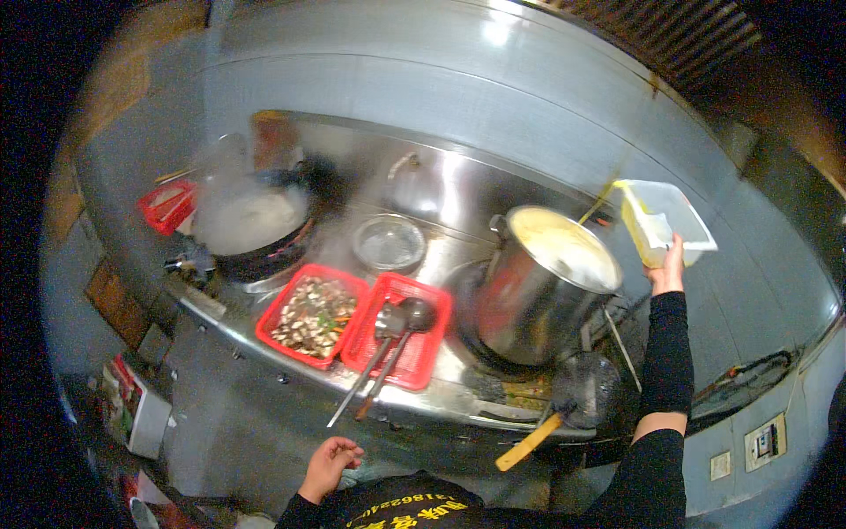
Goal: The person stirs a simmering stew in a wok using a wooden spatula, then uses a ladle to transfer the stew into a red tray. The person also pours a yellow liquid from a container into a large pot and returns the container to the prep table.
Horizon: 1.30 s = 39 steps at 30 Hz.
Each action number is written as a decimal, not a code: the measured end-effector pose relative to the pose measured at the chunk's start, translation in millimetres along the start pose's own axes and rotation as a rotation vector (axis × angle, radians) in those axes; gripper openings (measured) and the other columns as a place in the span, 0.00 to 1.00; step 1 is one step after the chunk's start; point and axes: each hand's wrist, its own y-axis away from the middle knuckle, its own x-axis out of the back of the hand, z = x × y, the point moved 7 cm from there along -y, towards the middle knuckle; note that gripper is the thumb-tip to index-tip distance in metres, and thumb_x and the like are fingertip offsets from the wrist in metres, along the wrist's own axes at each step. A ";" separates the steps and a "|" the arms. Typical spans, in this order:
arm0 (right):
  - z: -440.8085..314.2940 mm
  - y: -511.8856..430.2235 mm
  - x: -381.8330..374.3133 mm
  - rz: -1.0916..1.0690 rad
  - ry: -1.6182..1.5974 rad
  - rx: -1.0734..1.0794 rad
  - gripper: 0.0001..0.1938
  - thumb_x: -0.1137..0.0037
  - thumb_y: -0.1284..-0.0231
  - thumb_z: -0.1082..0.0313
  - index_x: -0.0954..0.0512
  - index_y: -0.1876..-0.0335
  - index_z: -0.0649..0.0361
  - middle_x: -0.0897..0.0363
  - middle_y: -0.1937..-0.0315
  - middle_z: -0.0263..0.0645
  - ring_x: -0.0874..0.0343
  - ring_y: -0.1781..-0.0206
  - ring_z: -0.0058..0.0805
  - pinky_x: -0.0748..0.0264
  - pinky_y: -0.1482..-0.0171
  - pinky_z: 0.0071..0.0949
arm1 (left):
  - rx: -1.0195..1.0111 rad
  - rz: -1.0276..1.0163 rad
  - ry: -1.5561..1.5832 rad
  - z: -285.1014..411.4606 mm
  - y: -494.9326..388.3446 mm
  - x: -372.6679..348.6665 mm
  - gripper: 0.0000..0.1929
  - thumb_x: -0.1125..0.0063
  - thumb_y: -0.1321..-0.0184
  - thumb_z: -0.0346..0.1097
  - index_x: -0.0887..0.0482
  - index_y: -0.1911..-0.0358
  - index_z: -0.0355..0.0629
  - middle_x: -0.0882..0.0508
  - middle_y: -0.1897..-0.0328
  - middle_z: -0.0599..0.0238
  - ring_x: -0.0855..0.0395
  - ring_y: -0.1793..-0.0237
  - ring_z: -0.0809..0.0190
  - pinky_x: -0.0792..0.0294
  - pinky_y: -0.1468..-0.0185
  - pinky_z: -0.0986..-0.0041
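Note:
My right hand (666, 268) grips a translucent plastic container (671, 211) by its side, up to the right of a tall steel stockpot (535, 311). The container is tilted, and yellow residue coats its left side. Between its left corner and the pot's rim runs a yellow streak (598, 202); I cannot tell if it is liquid or a stick. Pale yellow, foamy liquid (562, 241) shows inside the pot. My left hand (330, 468) hangs near my body with loosely curled fingers and nothing visible in it, below the handles of two ladles (402, 317).
The ladles rest on a red plastic basket (433, 350). Beside it, another red basket (263, 330) holds chopped mushrooms. Steam rises from a wok (254, 221) at left. A round steel pan (390, 243) sits behind the baskets. A yellow handle (529, 446) juts past the counter's front edge.

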 end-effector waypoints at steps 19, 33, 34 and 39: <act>400.2 832.7 -573.4 -1.017 -0.080 -1.217 0.13 0.51 0.38 0.59 0.27 0.55 0.59 0.24 0.59 0.39 0.24 0.60 0.32 0.25 0.58 0.32 | -0.423 0.683 0.421 127.8 95.1 413.2 0.11 0.45 0.36 0.28 0.24 0.52 0.38 0.20 0.47 0.61 0.21 0.47 0.61 0.27 0.45 0.69; 455.7 1177.9 -782.7 -2.292 -0.031 -0.963 0.41 0.42 0.38 0.64 0.55 0.26 0.60 0.40 0.34 0.47 0.39 0.33 0.38 0.37 0.34 0.38 | -0.236 1.612 0.576 66.3 176.3 745.7 0.14 0.43 0.37 0.37 0.21 0.54 0.36 0.16 0.65 0.63 0.19 0.68 0.64 0.27 0.65 0.73; 469.2 1192.2 -790.9 -2.431 0.168 -0.778 0.41 0.42 0.38 0.65 0.56 0.25 0.60 0.40 0.34 0.48 0.36 0.35 0.38 0.33 0.38 0.37 | -0.208 1.680 0.647 68.1 192.6 756.6 0.13 0.43 0.38 0.36 0.21 0.54 0.36 0.16 0.65 0.63 0.19 0.68 0.64 0.27 0.65 0.73; 534.6 1257.0 -820.2 -2.729 0.492 -0.848 0.39 0.45 0.37 0.67 0.56 0.26 0.61 0.38 0.37 0.52 0.22 0.48 0.33 0.21 0.54 0.32 | -0.476 1.851 0.939 63.2 270.4 800.5 0.14 0.46 0.37 0.31 0.22 0.49 0.38 0.18 0.53 0.63 0.21 0.60 0.65 0.28 0.61 0.73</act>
